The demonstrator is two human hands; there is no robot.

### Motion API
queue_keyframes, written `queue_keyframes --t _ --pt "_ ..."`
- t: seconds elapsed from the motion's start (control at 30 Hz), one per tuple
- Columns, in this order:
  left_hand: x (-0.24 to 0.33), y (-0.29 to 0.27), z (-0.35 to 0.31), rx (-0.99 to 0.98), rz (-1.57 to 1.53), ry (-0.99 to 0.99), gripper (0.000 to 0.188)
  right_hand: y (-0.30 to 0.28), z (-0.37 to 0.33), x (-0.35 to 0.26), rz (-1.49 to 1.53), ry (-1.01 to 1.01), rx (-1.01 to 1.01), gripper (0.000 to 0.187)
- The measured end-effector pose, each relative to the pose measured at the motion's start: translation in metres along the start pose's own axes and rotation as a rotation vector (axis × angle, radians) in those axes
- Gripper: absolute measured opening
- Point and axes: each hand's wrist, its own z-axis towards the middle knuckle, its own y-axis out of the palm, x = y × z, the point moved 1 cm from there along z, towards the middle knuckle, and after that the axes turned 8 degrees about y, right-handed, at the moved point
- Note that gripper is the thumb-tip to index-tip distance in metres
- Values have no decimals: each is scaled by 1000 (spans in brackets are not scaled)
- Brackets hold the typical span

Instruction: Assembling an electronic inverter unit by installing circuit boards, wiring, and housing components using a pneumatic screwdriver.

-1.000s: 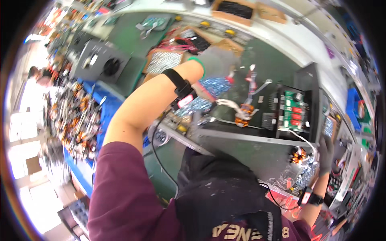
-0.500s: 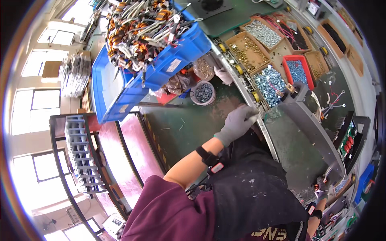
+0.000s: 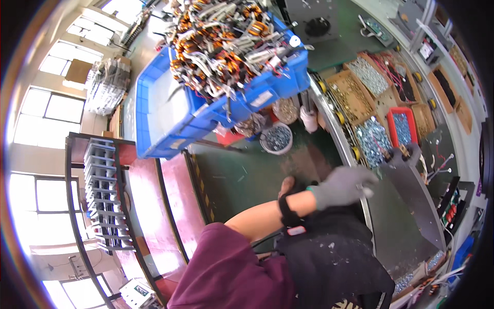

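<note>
My left hand [image 3: 346,187], in a grey glove, reaches over the metal rail [image 3: 366,221] at the bench's near edge. Its fingers are curled together, and a small pale spot shows at the fingertips; what they hold, if anything, I cannot make out. To the right of the hand, a dark grey bent metal panel [image 3: 417,201] stands on the green bench top [image 3: 393,221]. Beyond the hand is a heap of silvery blue screws [image 3: 373,141] in a box. My right hand is out of the picture.
Cardboard boxes of brass-coloured parts [image 3: 350,98] and pale fasteners [image 3: 368,76] stand by a red bin [image 3: 392,129]. A blue crate [image 3: 252,98] heaped with wired coils stands at far left. Below it is a white bucket [image 3: 277,149] of screws. A circuit board [image 3: 452,212] lies far right.
My left hand has moved right and nearer, from beside the rail to over it. The right hand, seen at lower right before, has left the picture. The view has shifted.
</note>
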Motion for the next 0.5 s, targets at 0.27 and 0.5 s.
queue_keyframes --t 0.27,0.5 --pt "96 -51 17 54 -776 246 96 136 -200 -331 175 -512 -635 64" --pt "22 -283 -33 372 -288 63 20 230 -286 -465 580 -846 -906 49"
